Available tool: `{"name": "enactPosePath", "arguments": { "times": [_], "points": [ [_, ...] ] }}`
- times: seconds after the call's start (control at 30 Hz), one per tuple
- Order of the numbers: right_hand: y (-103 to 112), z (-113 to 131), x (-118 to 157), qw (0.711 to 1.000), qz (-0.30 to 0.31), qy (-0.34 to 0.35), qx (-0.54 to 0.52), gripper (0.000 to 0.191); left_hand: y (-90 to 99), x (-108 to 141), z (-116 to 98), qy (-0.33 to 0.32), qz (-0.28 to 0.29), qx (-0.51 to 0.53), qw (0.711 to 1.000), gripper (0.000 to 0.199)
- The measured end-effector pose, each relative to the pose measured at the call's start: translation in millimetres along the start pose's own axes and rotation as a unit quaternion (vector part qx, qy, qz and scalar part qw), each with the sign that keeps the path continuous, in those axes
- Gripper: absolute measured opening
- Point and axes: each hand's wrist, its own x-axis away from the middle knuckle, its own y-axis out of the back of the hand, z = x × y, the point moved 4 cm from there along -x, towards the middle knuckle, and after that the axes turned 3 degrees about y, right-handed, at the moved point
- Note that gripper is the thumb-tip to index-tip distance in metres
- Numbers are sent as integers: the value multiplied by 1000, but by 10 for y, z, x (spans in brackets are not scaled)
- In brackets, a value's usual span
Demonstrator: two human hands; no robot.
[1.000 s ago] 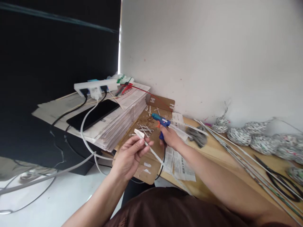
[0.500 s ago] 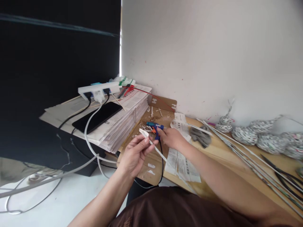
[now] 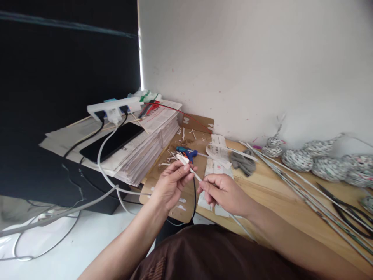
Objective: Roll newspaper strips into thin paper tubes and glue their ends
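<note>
Between my hands runs a thin rolled paper strip (image 3: 196,174), its wider white end sticking up past my left fingertips. My left hand (image 3: 172,182) pinches it just below that end. Farther down the strip, my right hand (image 3: 223,191) is closed on it, and the rest trails toward my lap. A blue glue gun (image 3: 189,153) with a teal nozzle lies on the brown cardboard (image 3: 171,212) just beyond my left fingertips, touched by neither hand. Small white scraps lie around its nozzle.
At left, a newspaper stack (image 3: 136,155) carries a black phone (image 3: 112,142) and a power strip (image 3: 113,107). At right are a grey cloth (image 3: 243,162), long paper rods (image 3: 300,190), black scissors (image 3: 352,214) and woven paper bundles (image 3: 297,158) by the wall.
My right hand has let go of the glue gun, moved nearer to me and closed on the paper strip. My left hand still holds the strip. The view has shifted slightly.
</note>
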Motion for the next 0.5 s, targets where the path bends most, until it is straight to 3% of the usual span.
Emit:
{"name": "enactPosePath", "arguments": {
  "times": [0.2,0.27,0.33,0.4,0.5],
  "points": [
    [49,-112,73,972,106,-69,-200,42,-72,6,52,15,2,-5,1000,13],
    [66,-139,103,966,115,-79,-220,41,-98,0,77,18,5,-8,1000,11],
    [110,-147,135,981,80,-59,-166,39,-116,-12,107,18,2,-6,1000,10],
    [183,-115,180,999,2,-7,-39,35,-127,-29,139,17,-3,-2,1000,10],
    [259,-17,281,978,-93,74,173,32,-145,-56,191,19,-3,-6,1000,10]
  ]
}}
